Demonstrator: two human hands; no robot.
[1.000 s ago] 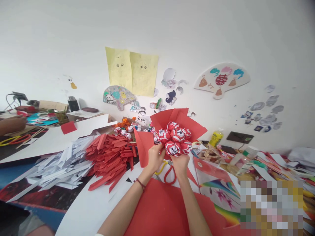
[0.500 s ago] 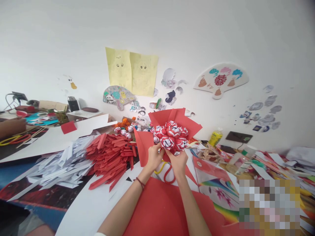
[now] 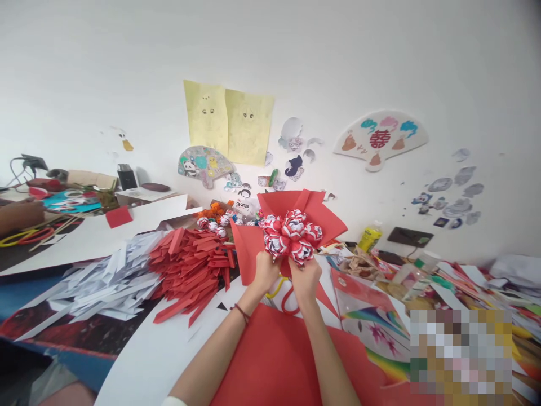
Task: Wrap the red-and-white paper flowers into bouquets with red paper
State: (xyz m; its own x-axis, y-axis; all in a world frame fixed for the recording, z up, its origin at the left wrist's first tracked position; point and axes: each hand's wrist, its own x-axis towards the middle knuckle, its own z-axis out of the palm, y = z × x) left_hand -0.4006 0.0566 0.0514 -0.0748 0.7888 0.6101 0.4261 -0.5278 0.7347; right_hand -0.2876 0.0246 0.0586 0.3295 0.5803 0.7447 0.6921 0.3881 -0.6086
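My left hand [image 3: 267, 273] and right hand [image 3: 305, 277] meet under the flower bunch [image 3: 291, 234], fingers curled closed on its base; the flower heads hide which layer each fingertip pinches. The bunch, red-and-white paper flowers, is held upright above the worktop, with the red wrapper [image 3: 332, 217] standing behind it and a flap at its left. The step in hand appears to be seating the flowers in this wrapper. The next move calls for one hand securing the base while the other draws the paper around it, without crushing the petals. Below the bunch, yellow and red loops [image 3: 283, 303], apparently scissor handles, lie partly behind my wrists and could snag the wrapper. Nearer me lies a red sheet [image 3: 266, 355]. Left of the bunch are red strips [image 3: 190, 265], then white strips [image 3: 114, 285]; both piles restrict sideways travel. Right of the bunch, a yellow bottle [image 3: 370, 237] and loose clutter limit clearance. Far left, another person's hand [image 3: 23, 217] is well apart.
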